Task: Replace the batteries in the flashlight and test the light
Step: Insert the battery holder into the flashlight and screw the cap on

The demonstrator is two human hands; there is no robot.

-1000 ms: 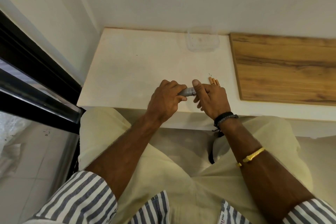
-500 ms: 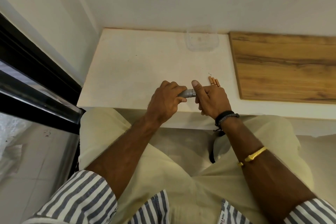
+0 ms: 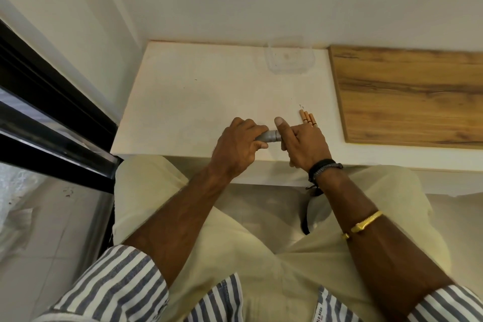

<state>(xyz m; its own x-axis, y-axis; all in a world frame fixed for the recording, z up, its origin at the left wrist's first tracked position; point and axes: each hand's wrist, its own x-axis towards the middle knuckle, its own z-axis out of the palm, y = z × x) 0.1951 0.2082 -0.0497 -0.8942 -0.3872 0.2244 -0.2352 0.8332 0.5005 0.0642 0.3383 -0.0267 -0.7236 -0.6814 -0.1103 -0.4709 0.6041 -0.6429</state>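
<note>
A small grey metal flashlight (image 3: 270,136) lies level between both hands, just above the white table's front edge (image 3: 183,149). My left hand (image 3: 239,145) wraps around its left part. My right hand (image 3: 303,142) grips its right end, thumb stretched over the top; that end is hidden in my palm. Three orange-brown batteries (image 3: 308,118) lie side by side on the table just behind my right hand.
A clear plastic container (image 3: 288,59) stands at the back of the table by the wall. A wooden board (image 3: 407,94) covers the table's right part. A black window frame (image 3: 52,123) runs along the left. My lap is below the table edge.
Both hands keep their grip on the flashlight and have barely moved; my right hand has shifted slightly on its end.
</note>
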